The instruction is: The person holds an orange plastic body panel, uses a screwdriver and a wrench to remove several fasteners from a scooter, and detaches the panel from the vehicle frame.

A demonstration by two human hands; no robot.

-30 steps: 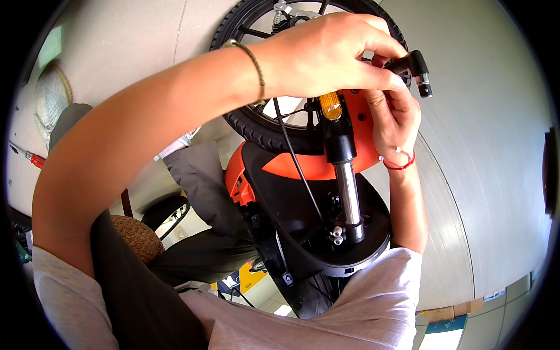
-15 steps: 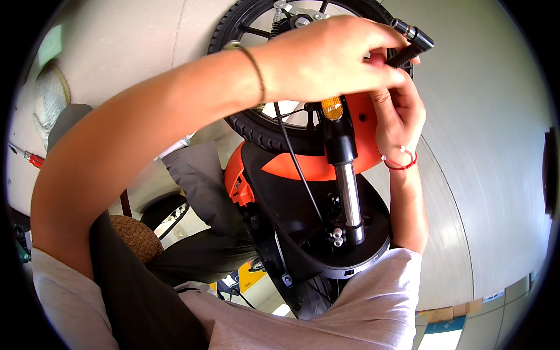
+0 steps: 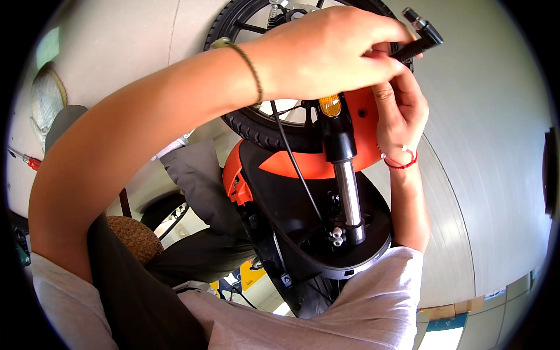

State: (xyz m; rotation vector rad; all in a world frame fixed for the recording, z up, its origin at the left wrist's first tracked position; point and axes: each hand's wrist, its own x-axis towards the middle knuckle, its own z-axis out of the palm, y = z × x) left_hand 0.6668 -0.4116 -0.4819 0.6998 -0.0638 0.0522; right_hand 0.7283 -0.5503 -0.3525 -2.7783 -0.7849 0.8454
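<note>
My left hand (image 3: 326,52) reaches across from the left and is closed on a black tool with a metal tip (image 3: 423,36) that sticks out up and to the right. My right hand (image 3: 402,111), with a red cord at the wrist, comes up from below; its fingers meet the tool's lower end under my left hand and are partly hidden. Both hands work over the black front wheel (image 3: 262,131) of an orange scooter, just above the orange mudguard (image 3: 303,166) and the amber reflector (image 3: 330,106).
A silver fork leg (image 3: 349,198) and a thin black cable (image 3: 294,169) run down to the black round body (image 3: 291,233). A grey cloth (image 3: 195,175) and a woven round thing (image 3: 135,238) lie at lower left. A red-handled tool (image 3: 26,160) shows at the far left.
The black tool has swung upward, its tip rising from beside my right hand to the top right. My left hand shifted slightly up with it; the scooter has not moved.
</note>
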